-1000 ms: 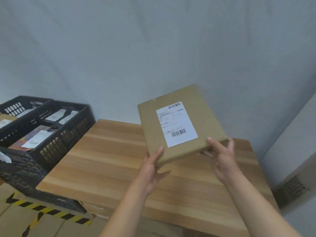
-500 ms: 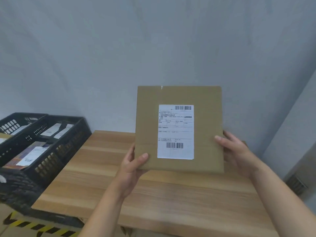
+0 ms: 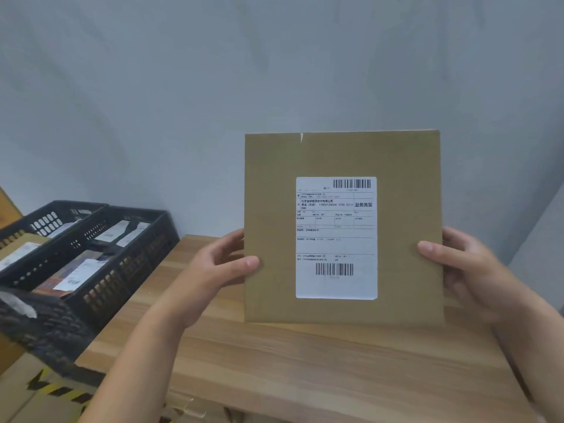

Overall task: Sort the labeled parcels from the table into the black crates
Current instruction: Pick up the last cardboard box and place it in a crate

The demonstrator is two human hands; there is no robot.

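Note:
A flat brown cardboard parcel (image 3: 271, 227) is held upright above the wooden table (image 3: 305, 361), its white shipping label (image 3: 335, 239) with two barcodes facing me. My left hand (image 3: 222, 270) grips the parcel's left edge, thumb on the front. My right hand (image 3: 467, 270) grips the right edge the same way. Black crates (image 3: 146, 239) stand to the left of the table and hold labeled parcels (image 3: 79, 270).
A second black crate (image 3: 55, 215) sits behind the nearest one at far left. Cardboard boxes with yellow-black tape (image 3: 52, 389) lie below the crates. A grey wall rises behind the table.
The parcel went from tilted flat over the table to upright with its label facing me, and came closer. Both hands shifted from its lower edge to its side edges.

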